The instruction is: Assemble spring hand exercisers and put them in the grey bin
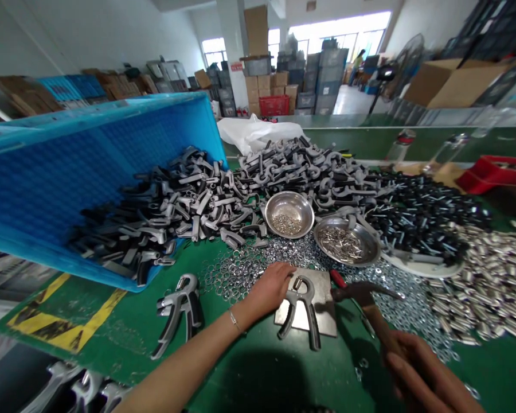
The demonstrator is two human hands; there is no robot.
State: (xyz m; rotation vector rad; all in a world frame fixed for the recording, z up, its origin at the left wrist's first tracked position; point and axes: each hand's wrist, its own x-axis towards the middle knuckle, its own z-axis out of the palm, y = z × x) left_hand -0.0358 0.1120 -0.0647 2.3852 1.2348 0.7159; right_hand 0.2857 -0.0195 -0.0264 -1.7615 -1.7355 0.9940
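My left hand (270, 289) lies on the top of a grey and black hand grip exerciser (301, 312), its fingers holding the grip down on a square steel plate (324, 292). My right hand (421, 373) is closed around the wooden handle of a hammer (372, 304). The dark hammer head is raised just to the right of the plate, not touching the grip. A second assembled hand grip (178, 312) lies on the green bench mat (112, 350) left of my arm. A red-handled tool (337, 279) shows behind the hammer head, partly hidden.
Heaps of grey grip parts spill from a tilted blue plastic crate (81, 172). Two steel bowls (289, 214) of small parts, loose steel rings (227, 275), black handles (417, 218) and silver tubes (490, 292) crowd the bench. Further grips lie at the lower left (73, 390).
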